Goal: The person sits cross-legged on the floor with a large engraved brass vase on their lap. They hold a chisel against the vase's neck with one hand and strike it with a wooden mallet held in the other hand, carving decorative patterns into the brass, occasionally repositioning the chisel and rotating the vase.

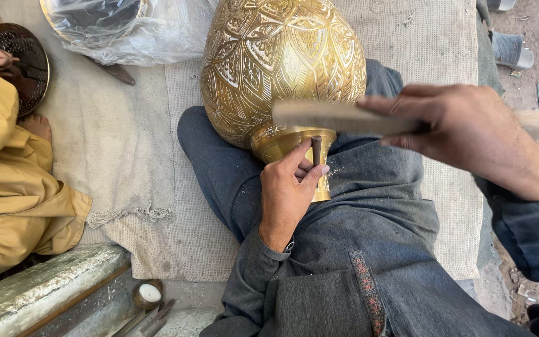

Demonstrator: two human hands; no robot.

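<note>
We pinch the punch (316, 150) in our left hand (288, 193) against the vase (282, 68); right hand (469, 134) grips the mallet (344, 117), best struck squarely.

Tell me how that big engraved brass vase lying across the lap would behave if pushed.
The big engraved brass vase lies on its side with a round belly, so it would probably roll if the lap let go. Its metal body looks rigid and likely heavy for its size. The left hand, holding a small dark punch against the foot, seems to steady it.
</note>
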